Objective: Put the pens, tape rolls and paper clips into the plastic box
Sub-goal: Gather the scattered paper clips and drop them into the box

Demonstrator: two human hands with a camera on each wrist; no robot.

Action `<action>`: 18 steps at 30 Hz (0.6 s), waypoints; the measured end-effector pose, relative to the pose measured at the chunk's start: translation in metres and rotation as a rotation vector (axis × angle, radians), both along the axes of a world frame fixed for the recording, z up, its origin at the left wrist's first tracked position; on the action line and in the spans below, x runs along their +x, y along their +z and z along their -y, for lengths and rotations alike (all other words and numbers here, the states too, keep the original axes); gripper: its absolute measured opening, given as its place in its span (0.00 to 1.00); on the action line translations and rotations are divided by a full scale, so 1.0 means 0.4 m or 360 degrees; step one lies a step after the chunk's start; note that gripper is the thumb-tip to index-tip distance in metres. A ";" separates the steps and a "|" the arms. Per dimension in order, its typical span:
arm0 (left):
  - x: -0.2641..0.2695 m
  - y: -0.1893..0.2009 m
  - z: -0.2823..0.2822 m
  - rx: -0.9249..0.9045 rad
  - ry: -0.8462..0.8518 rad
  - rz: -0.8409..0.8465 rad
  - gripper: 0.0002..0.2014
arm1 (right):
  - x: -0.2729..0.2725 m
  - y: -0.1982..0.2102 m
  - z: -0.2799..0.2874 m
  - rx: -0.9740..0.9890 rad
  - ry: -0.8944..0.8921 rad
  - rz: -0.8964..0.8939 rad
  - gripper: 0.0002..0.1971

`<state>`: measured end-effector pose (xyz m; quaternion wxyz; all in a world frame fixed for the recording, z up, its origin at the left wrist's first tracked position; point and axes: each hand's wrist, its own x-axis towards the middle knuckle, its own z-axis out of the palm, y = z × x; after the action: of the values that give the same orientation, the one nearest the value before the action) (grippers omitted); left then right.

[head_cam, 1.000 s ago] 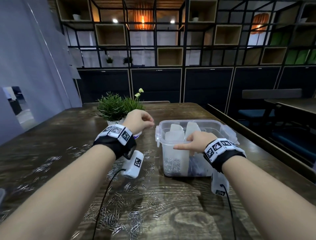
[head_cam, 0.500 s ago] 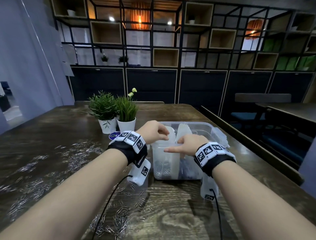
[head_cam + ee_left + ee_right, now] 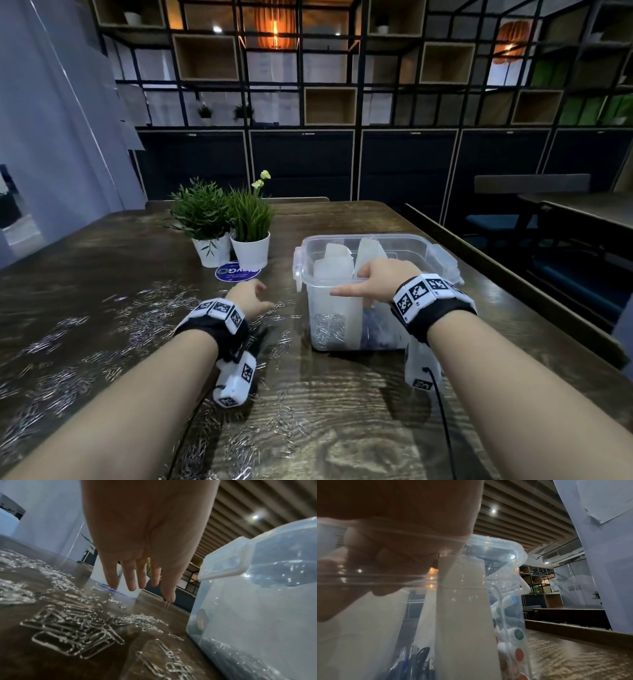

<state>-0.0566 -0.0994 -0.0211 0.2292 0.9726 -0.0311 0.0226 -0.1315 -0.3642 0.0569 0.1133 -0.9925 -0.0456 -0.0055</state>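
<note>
Paper clips (image 3: 144, 318) lie under spread left hand (image 3: 248, 298) (nothing held).

Dim, warm lamps; blurred, warped edges

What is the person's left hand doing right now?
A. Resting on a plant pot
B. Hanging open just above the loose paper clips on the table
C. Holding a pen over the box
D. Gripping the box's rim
B: the left hand has its fingers straight and spread above the scattered paper clips on the table, holding nothing firmly, while the right hand is the one at the plastic box.
</note>
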 end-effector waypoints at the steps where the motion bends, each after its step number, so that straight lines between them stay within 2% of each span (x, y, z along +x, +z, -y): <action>1: 0.011 -0.012 -0.004 0.0026 0.0017 -0.0046 0.29 | 0.006 0.001 0.001 0.0002 -0.0003 -0.0003 0.33; 5: 0.058 -0.036 -0.009 0.0184 0.0081 -0.0251 0.31 | 0.042 0.001 0.007 -0.0006 -0.0001 0.0004 0.34; 8: 0.083 -0.051 -0.010 0.0315 0.0113 -0.0364 0.24 | 0.067 0.001 0.011 -0.0001 0.0002 -0.0008 0.34; 13: 0.117 -0.061 -0.006 0.0270 0.0125 -0.0430 0.18 | 0.102 0.004 0.015 -0.0030 -0.0003 -0.0006 0.34; 18: 0.122 -0.050 0.010 0.0415 0.0092 -0.0521 0.13 | 0.138 -0.002 0.017 -0.0003 -0.0003 -0.0004 0.36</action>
<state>-0.0077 -0.1034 -0.0411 0.1027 0.9852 0.0318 -0.1335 -0.0764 -0.3710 0.0561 0.1124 -0.9927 -0.0446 -0.0044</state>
